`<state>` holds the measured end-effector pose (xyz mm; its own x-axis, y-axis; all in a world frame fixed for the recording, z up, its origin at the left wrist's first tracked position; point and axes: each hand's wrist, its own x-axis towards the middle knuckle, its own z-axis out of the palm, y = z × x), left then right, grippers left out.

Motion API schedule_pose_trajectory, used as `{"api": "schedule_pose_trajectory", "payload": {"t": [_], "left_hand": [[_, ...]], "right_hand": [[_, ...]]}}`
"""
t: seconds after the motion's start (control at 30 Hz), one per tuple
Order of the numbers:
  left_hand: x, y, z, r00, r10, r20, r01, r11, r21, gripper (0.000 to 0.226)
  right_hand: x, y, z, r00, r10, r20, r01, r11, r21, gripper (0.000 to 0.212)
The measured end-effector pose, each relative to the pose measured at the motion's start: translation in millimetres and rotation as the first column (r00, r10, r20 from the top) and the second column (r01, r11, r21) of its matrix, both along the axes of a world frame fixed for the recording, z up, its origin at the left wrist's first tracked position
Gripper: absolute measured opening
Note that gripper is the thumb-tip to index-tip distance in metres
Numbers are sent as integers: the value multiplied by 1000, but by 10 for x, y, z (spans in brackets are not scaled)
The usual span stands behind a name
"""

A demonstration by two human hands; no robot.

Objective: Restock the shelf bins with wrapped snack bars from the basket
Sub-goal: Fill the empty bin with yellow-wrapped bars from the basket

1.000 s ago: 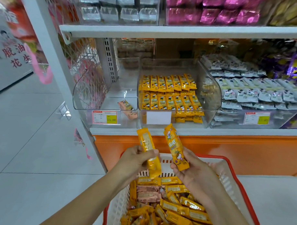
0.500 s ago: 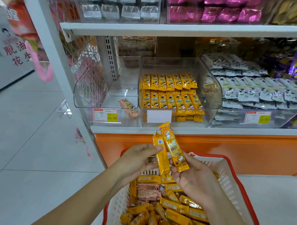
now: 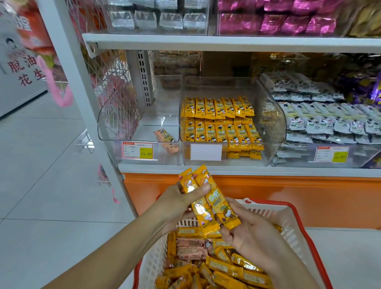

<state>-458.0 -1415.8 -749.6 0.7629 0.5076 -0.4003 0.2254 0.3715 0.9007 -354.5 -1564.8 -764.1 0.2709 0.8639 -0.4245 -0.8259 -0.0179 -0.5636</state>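
Two yellow wrapped snack bars (image 3: 209, 201) lie side by side, held up above the basket between both hands. My left hand (image 3: 179, 200) grips their upper part, thumb pressed across the fronts. My right hand (image 3: 245, 230) holds their lower ends from below. The white basket with a red rim (image 3: 299, 230) sits under my hands, filled with several yellow bars and a few pink ones (image 3: 190, 246). On the shelf, the middle clear bin (image 3: 270, 117) holds rows of the same yellow bars (image 3: 220, 121).
The left clear bin (image 3: 113, 111) holds only one pink bar (image 3: 166, 139). Right bin holds white-wrapped bars (image 3: 328, 119). Price tags (image 3: 137, 150) hang on the bin fronts. A white shelf board (image 3: 232, 41) runs above. An orange base panel (image 3: 291, 195) stands behind the basket.
The two bars were apart, one in each hand. They have come together side by side, and both hands now hold the pair a little lower and closer.
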Motion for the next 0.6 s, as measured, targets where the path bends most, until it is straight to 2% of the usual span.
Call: {"api": "schedule_pose_trajectory", "payload": {"t": [0.07, 0.13, 0.2, 0.23, 0.27, 0.3, 0.33, 0.4, 0.47, 0.5, 0.53, 0.6], "left_hand": [[3, -4, 17, 1000, -5, 4, 5, 1000, -11, 56], [12, -8, 41, 1000, 4, 8, -3, 1000, -24, 53], [19, -13, 74, 1000, 5, -3, -5, 1000, 5, 61], [25, -12, 94, 1000, 6, -14, -5, 999, 36, 59], [34, -10, 111, 1000, 7, -21, -5, 997, 83, 49], [45, -14, 136, 1000, 17, -17, -14, 992, 128, 36], [57, -17, 167, 999, 39, 2, -39, 985, 166, 25], [105, -27, 231, 994, 91, 64, -103, 972, 212, 20], [169, -26, 289, 985, 114, 128, -141, 963, 232, 20], [192, -28, 346, 983, 110, 149, -144, 960, 239, 19], [216, -7, 393, 981, 96, 166, -137, 956, 261, 21], [249, 60, 510, 981, 50, 186, -108, 943, 315, 23]], "right_hand": [[-12, 0, 8, 1000, 8, -24, -8, 1000, 4, 33], [-19, 12, 37, 1000, 8, 21, -7, 1000, -14, 30], [-27, 36, 70, 986, -6, 167, 16, 998, -60, 29], [-37, 43, 91, 950, -6, 314, 43, 993, -112, 28], [-59, 41, 118, 855, 24, 518, 87, 978, -189, 26], [-88, 36, 157, 689, 84, 720, 144, 958, -249, 27], [-123, 38, 197, 485, 136, 864, 192, 947, -257, 38], [-224, 96, 263, 118, 190, 975, 234, 948, -214, 70], [-290, 222, 271, -211, 144, 967, 265, 960, -85, 82], [-294, 280, 255, -322, 115, 940, 292, 956, -17, 83], [-277, 340, 270, -372, 89, 924, 320, 947, 38, 83], [-183, 440, 345, -373, 31, 927, 351, 930, 110, 80]]}}
